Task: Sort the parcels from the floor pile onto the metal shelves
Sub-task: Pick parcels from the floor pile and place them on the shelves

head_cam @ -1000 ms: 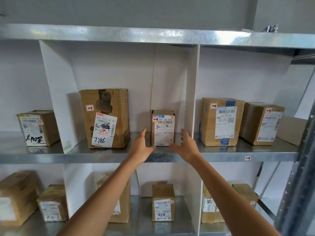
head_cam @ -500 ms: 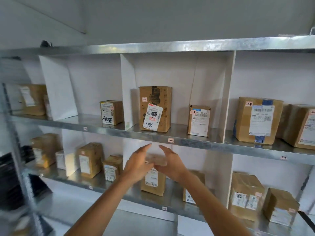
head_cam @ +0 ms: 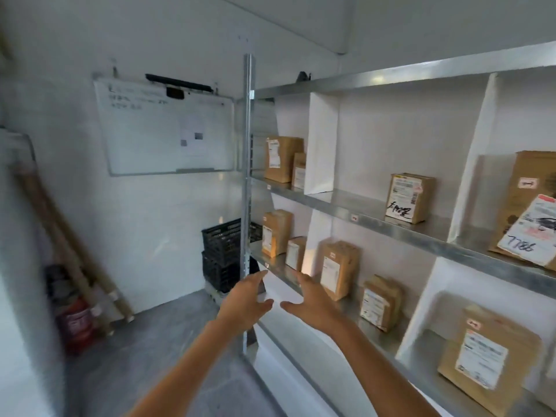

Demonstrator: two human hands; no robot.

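Both forearms reach forward from the bottom edge. The left grip (head_cam: pixel 243 302) and right grip (head_cam: pixel 316 305) are open, fingers spread, palms turned toward each other, thumbs close but apart; they hold nothing. They hang in the air in front of the post (head_cam: pixel 247 176) at the end of the shelves (head_cam: pixel 391 227).

All the parcels in view stand upright on the shelves, labels facing out, in bays split by white dividers (head_cam: pixel 320 145). Nearest, at the lower right, is a large parcel (head_cam: pixel 487 362). In the next bay on that level stand a small parcel (head_cam: pixel 380 302) and a taller one (head_cam: pixel 340 269), near each other. One level up, a parcel marked 7786 (head_cam: pixel 535 212) sits at the right edge, with a scrawled parcel (head_cam: pixel 409 197) alone in the bay beyond. The end bays each hold a pair, a tall box just beside a short one: a low pair (head_cam: pixel 275 233) and a high pair (head_cam: pixel 281 159).

Behind the post, two black crates (head_cam: pixel 222 254) are stacked on the grey floor (head_cam: pixel 150 341). A whiteboard (head_cam: pixel 168 133) hangs on the far wall. At the left, long tubes (head_cam: pixel 60 230) lean on the wall above a blurred red canister (head_cam: pixel 75 323).
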